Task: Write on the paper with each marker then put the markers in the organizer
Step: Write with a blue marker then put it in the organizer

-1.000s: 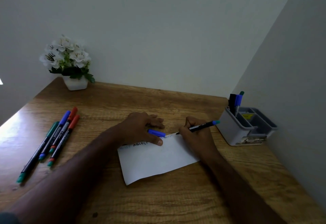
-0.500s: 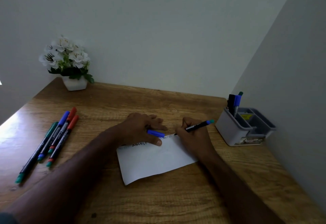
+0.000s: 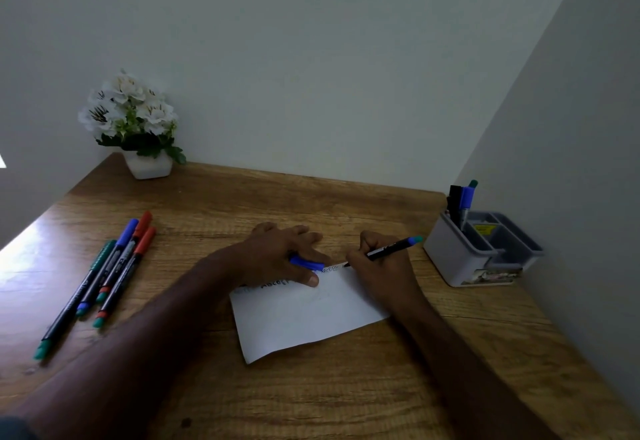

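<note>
We are seeing a white rectangular paper (image 3: pixel 304 315) lying flat on the grained wooden desk (image 3: pixel 311 398), the left hand (image 3: pixel 277 256) pressing its top edge while pinching a blue cap (image 3: pixel 306 263). The right hand (image 3: pixel 384 270) is gripping a slim black marker (image 3: pixel 391 249), tip touching the paper's top edge beside small lettering. Four markers (image 3: pixel 104 277) are lying at left, and several are standing in the grey plastic organizer (image 3: pixel 481 252) at right.

The paper (image 3: pixel 304 318) is laid at the middle of the bench (image 3: pixel 311 398). Four markers (image 3: pixel 104 277) are laid side by side well to its left. A flower pot (image 3: pixel 149 164) is set at the far left corner. The organizer (image 3: pixel 481 249) is placed at the right, against the wall, with markers stood in its far left compartment.
</note>
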